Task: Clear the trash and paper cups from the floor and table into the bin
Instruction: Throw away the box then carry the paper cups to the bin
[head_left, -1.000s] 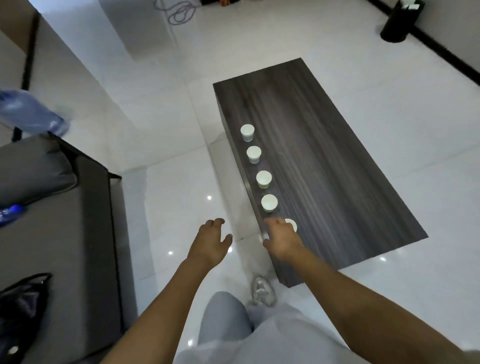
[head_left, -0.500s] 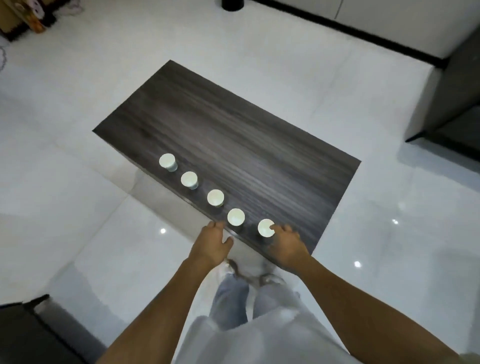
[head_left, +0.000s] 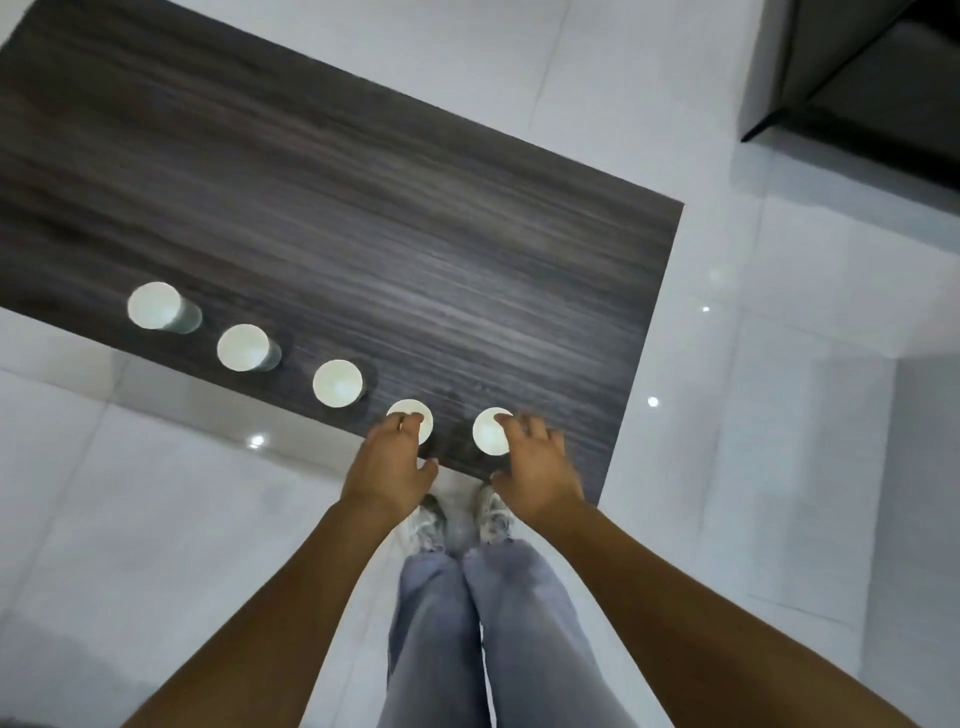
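Fingers (head_left: 410, 423) on cups, five cups (head_left: 337, 383), one table (head_left: 363, 218)

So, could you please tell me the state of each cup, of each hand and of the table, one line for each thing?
Far-left cup: upright, untouched.
Second cup: upright, untouched.
Third cup: upright, untouched.
Fourth cup: upright, left hand fingers over its rim.
Fifth cup: upright, right hand fingers at its rim.
Table: carries all five cups along its near edge.
Grip on either cup: cannot tell.
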